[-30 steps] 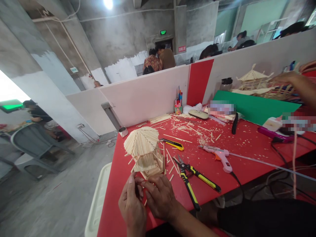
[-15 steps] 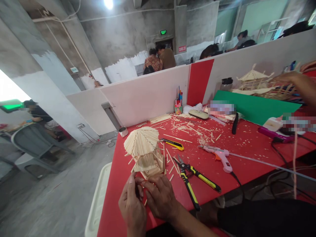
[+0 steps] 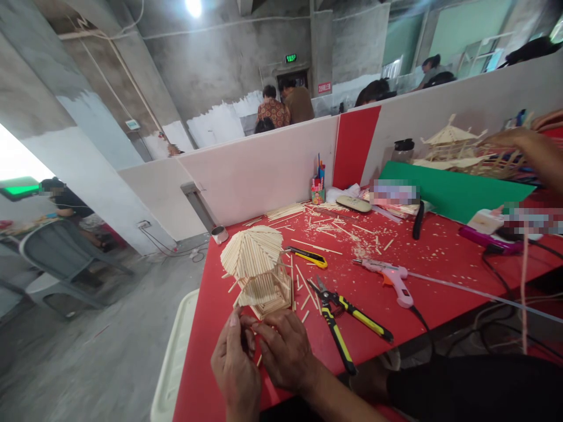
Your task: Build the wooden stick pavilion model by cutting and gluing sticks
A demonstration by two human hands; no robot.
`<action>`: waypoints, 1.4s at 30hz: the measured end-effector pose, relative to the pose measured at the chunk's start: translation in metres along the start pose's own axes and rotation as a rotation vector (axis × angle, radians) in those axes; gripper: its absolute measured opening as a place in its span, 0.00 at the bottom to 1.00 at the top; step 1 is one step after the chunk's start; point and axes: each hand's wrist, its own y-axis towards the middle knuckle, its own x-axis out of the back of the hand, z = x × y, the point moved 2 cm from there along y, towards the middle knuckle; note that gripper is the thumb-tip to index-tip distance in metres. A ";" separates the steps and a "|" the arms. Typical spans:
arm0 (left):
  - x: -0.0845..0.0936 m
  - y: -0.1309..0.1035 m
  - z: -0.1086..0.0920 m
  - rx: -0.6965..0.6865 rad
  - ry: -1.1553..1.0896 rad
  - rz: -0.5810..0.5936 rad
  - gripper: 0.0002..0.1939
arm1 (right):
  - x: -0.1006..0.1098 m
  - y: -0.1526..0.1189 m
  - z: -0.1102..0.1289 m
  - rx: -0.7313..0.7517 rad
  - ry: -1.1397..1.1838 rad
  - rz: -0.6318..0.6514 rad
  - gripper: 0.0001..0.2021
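Observation:
A small pavilion model of pale wooden sticks stands near the left edge of the red table, with a fan-like roof over a stick base. Just in front of it, my left hand and my right hand meet at the fingertips. Both hands have their fingers pinched together; what lies between them is too small or hidden to name. A thin stick end shows below the fingers. Right of the model lie a yellow utility knife, black-and-yellow cutters and loose sticks.
A pink glue gun with a cord lies to the right. Behind are a pen cup, a metal cup, a green board and a white partition. Another person's arm reaches in at the right.
My hands and the model hold almost the same position. In the background, a person in a patterned shirt has shifted their head slightly.

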 end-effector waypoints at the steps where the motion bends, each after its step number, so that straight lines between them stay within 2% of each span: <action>1: 0.000 0.000 0.000 -0.002 0.004 0.000 0.18 | 0.000 0.000 0.000 0.002 0.002 0.000 0.17; 29: 0.002 0.001 0.000 -0.010 0.037 0.008 0.15 | 0.000 0.001 0.001 -0.010 -0.001 0.009 0.17; 42: 0.002 0.001 0.001 -0.015 0.059 0.019 0.18 | 0.001 0.002 0.001 -0.005 -0.003 0.004 0.19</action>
